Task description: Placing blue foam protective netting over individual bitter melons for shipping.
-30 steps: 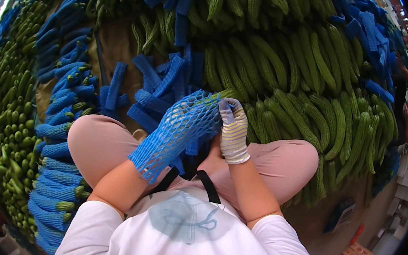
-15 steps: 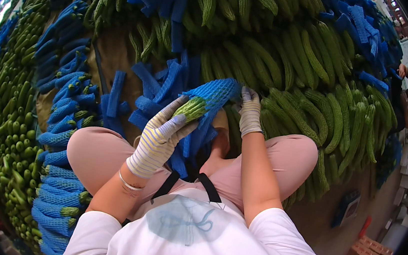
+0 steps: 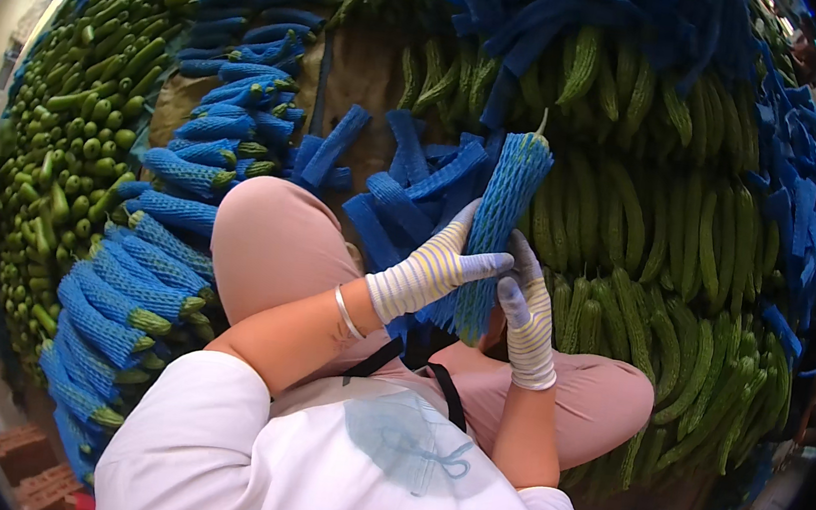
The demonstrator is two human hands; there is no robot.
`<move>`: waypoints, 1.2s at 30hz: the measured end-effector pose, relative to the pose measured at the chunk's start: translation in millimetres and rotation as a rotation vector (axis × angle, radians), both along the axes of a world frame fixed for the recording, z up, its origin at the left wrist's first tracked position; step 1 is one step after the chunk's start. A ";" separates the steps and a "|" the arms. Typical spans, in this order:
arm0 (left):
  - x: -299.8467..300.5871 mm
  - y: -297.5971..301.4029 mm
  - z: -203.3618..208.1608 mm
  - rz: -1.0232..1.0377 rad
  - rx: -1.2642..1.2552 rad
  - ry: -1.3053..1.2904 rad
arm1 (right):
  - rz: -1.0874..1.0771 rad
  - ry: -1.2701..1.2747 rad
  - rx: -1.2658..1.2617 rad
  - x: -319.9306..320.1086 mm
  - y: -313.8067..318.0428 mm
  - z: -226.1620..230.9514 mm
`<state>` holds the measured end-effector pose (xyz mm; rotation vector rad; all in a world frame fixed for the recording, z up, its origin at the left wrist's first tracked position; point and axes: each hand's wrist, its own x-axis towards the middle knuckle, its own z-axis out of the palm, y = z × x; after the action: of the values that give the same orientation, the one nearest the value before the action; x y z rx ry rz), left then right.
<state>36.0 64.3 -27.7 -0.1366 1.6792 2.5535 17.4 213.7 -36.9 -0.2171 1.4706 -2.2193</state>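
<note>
A long ridged bitter melon in a blue foam net sleeve (image 3: 508, 191) stands nearly upright in front of me. Its stem end (image 3: 536, 139) pokes out of the top of the netting. My left hand (image 3: 440, 261), in a striped knit glove, grips the sleeve from the left, its thumb laid across the front. On the other side my right hand (image 3: 531, 320), gloved alike, closes against the netting lower down, with some fingers behind it. Loose blue foam net sleeves (image 3: 410, 195) lie in a heap just beyond my left hand.
Bare bitter melons (image 3: 623, 219) lie in rows at the right and far side. Sleeved ones (image 3: 127, 294) are stacked along my left, beside a pile of shorter green vegetables (image 3: 88, 148). More blue netting (image 3: 596, 15) lies at the back. Bricks (image 3: 45, 486) show at lower left.
The sleeved melon has turned from lying slantwise to nearly upright, stem end away from me. Both hands have come together around it, and my view has swung left.
</note>
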 end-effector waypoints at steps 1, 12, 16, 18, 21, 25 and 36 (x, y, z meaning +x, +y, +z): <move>-3.3 -3.7 4.0 0.019 0.195 -0.102 | 0.088 -0.019 0.032 -1.4 12.5 4.3; 74.6 -260.2 33.0 1.092 0.159 0.029 | -0.083 0.137 0.296 -30.7 44.3 -12.8; 140.3 -358.8 -42.7 1.634 -0.679 -0.511 | -0.106 0.090 0.294 -32.8 44.7 -14.4; 167.0 -376.1 -84.7 1.437 -0.819 -0.805 | -0.103 0.092 0.321 -34.1 43.7 -14.4; 179.8 -394.8 -114.7 1.305 -0.829 -0.778 | -0.125 0.029 0.374 -34.5 50.0 -21.8; 160.7 -413.9 -112.1 1.434 -0.701 -0.846 | -0.014 0.064 0.496 -38.6 37.7 -43.1; -42.2 -153.4 81.1 0.248 -0.397 0.145 | 0.757 0.384 1.508 -7.7 -32.3 -144.5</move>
<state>-6.2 -89.1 53.4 -0.1992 2.3467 2.4007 9.7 181.4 -181.4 -0.5391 2.2863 -0.1993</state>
